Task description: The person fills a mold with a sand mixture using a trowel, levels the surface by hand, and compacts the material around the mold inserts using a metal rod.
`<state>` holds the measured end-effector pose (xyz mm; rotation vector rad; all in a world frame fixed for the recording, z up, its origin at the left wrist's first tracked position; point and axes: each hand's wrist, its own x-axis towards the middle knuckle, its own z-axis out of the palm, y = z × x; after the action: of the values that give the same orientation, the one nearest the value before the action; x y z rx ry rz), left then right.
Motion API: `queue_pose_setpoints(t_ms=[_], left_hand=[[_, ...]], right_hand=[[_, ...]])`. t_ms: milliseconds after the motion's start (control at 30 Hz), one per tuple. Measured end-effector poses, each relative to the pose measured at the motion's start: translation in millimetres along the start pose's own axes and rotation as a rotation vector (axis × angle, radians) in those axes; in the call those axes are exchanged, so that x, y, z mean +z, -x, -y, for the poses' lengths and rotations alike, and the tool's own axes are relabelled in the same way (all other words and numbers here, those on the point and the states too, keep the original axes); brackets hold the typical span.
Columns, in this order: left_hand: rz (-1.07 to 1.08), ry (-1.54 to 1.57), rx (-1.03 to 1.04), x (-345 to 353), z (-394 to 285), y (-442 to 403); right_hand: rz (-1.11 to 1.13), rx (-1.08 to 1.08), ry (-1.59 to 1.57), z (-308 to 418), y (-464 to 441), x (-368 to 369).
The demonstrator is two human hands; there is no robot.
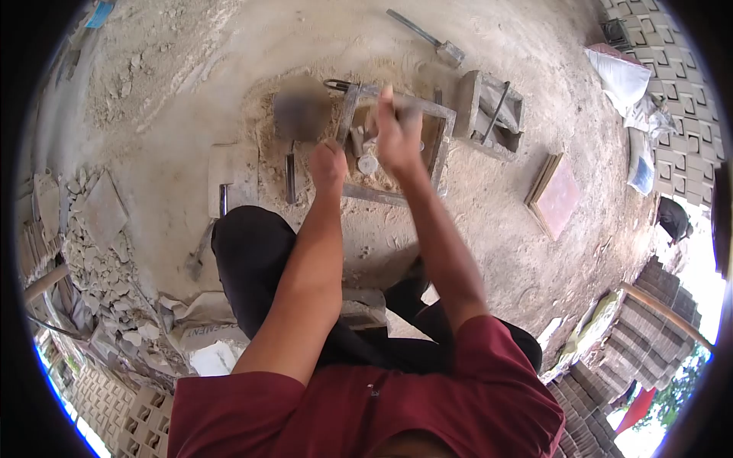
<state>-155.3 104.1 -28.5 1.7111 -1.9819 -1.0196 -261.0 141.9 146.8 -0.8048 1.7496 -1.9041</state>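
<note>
A square frame mould (pixel 374 196) lies on the dusty ground, with pale powder and a light round disc (pixel 368 164) inside. My left hand (pixel 328 164) is closed in a fist at the mould's left side; whatever it grips is hidden. Over the inside of the mould, my right hand (pixel 398 141) is curled with the thumb pointing away from me, blurred by motion. A smeared grey shape shows at its fingers, too unclear to name. Left of the mould sits a blurred dark, blocky thing (pixel 301 113), with a dark handle (pixel 290 177) just below it.
A grey box (pixel 467 107) with a bar across it stands right of the mould. A long-handled mallet-like tool (pixel 450 53) lies beyond. Flat tiles (pixel 559 197) are stacked at right. Rubble (pixel 99 244) lies left, a trowel (pixel 195 263) nearby, and stacked blocks (pixel 649 328) lower right.
</note>
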Motion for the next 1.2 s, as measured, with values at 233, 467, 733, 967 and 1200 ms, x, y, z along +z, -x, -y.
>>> queue_pose_setpoints(t_ms=[233,467,733,967,1200], left_hand=[[0.023,-0.024,-0.011,2.4,4.6,0.3],[0.065,-0.031,-0.042,-0.8,2.7,1.8],[0.084,-0.018,-0.025,-7.0,-6.2,3.0],[0.064,-0.016,-0.063,-10.8,-11.6,5.6],[0.039,-0.062,-0.021,-6.2,-8.8,0.3]], right_hand=[[0.641,0.101,0.055,7.5,-21.8,-21.8],[0.639,0.079,0.071,18.6,-14.5,-51.1],[0.509,0.09,0.033,15.8,-2.0,-102.1],[0.54,0.028,0.186,17.7,17.9,-119.7],[0.374,0.103,0.059,15.2,28.0,-128.6]])
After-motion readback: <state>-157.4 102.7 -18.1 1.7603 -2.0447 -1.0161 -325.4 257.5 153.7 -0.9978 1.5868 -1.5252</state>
